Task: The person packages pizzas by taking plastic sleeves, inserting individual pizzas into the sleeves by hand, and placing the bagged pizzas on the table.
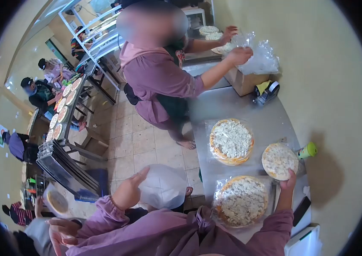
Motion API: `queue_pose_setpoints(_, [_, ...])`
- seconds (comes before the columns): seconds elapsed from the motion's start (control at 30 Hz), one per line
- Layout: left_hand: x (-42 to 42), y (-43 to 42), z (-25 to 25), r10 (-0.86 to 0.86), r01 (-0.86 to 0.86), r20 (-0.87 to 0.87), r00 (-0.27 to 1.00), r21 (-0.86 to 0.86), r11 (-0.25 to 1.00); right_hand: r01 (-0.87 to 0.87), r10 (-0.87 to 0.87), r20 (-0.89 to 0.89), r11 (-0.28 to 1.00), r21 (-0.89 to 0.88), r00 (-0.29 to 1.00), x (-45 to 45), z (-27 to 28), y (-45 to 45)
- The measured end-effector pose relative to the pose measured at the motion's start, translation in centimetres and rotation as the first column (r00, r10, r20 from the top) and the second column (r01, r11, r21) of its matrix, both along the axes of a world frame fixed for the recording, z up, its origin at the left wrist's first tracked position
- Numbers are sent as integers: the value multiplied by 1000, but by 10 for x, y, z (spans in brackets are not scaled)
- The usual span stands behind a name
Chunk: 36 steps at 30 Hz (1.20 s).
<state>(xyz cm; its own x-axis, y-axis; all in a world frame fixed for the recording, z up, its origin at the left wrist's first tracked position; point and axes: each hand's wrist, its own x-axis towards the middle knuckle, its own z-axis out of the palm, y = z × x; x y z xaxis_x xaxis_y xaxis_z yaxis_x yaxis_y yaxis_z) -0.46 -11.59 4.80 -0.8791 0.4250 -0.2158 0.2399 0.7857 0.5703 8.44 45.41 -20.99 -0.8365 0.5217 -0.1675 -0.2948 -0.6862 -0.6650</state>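
Note:
My left hand is closed on the edge of a translucent plastic sheet or bag, held out over the floor beside the metal table. My right hand grips the near edge of a small topped pizza at the table's right side. A larger pizza in clear plastic lies left of that hand, close to my body. Farther up the table is another wrapped pizza, with white shredded topping. A green-capped container is just right of the small pizza.
Across the table's far end, a co-worker handles clear plastic bags over a cardboard box. A tape dispenser and black phone are on the table. At lower left is another person's hand; pizzas line a long table behind.

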Motion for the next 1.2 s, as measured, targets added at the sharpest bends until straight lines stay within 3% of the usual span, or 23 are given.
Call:
queue_pose_setpoints(0.1, [-4, 0, 8, -51, 55, -90, 995, 49, 997, 31, -30, -41, 999, 30, 999, 9, 9, 2])
queue_pose_setpoints(0.17, [-8, -2, 17, -19, 21, -42, 999, 57, 998, 4, -4, -65, 1000, -10, 998, 22, 33, 0])
queue_pose_setpoints(0.23, [-13, -3, 38, 12, -27, 61, 998, 259, 966, 140, -141, -59, 990, -32, 988, 39, 60, -3])
queue_pose_setpoints(0.27, [-15, -4, 45, -3, -45, 123, 992, 388, 920, 111, -111, -169, 994, -15, 979, 46, 80, -7])
queue_pose_setpoints(0.3, [-15, -2, 55, -3, -44, 118, 993, 393, 918, 85, -81, -274, 996, 4, 958, 56, 102, -16])
queue_pose_setpoints(0.37, [-14, 6, 79, -36, -54, 149, 988, 557, 828, 73, 68, -604, 976, 205, 794, 54, 171, -72])
queue_pose_setpoints(0.4, [-15, 10, 86, -63, -33, 133, 989, 617, 786, 69, 132, -684, 964, 259, 718, 55, 197, -94])
queue_pose_setpoints(0.47, [-19, 21, 93, -107, 8, 102, 989, 687, 726, 61, 170, -719, 957, 284, 674, 61, 218, -123])
queue_pose_setpoints(0.57, [-27, 54, 103, -164, 72, 46, 985, 759, 647, 90, 105, -684, 966, 243, 722, 72, 218, -144])
queue_pose_setpoints(0.63, [-33, 83, 104, -304, 217, -59, 951, 829, 515, 117, 45, -645, 971, 207, 763, 80, 209, -153])
queue_pose_setpoints(0.7, [-38, 117, 100, -392, 344, -165, 905, 826, 446, 158, -27, -604, 974, 165, 797, 92, 200, -160])
queue_pose_setpoints(0.8, [-33, 175, 91, -483, 404, -199, 853, 837, 369, 238, -129, -555, 963, 129, 822, 110, 192, -173])
queue_pose_setpoints(0.87, [-29, 212, 73, -540, 563, -344, 768, 765, 313, 320, -217, -533, 941, 108, 818, 129, 190, -188])
queue_pose_setpoints(0.9, [-31, 228, 61, -625, 565, -300, 721, 777, 278, 368, -263, -526, 924, 102, 808, 140, 191, -197])
queue_pose_setpoints(0.97, [-32, 266, 34, -533, 825, -634, 560, 482, 295, 461, -355, -511, 883, 92, 783, 163, 191, -220])
queue_pose_setpoints(1.07, [-25, 299, 4, -625, 937, -698, 348, 262, 230, 537, -433, -496, 839, 83, 753, 183, 192, -257])
queue_pose_setpoints(1.1, [-22, 308, -8, -665, 948, -679, 311, 274, 164, 549, -451, -475, 832, 83, 755, 185, 189, -271])
queue_pose_setpoints(1.2, [-14, 323, -31, -776, 981, -602, 190, 136, 135, 552, -492, -403, 833, 38, 771, 184, 178, -311])
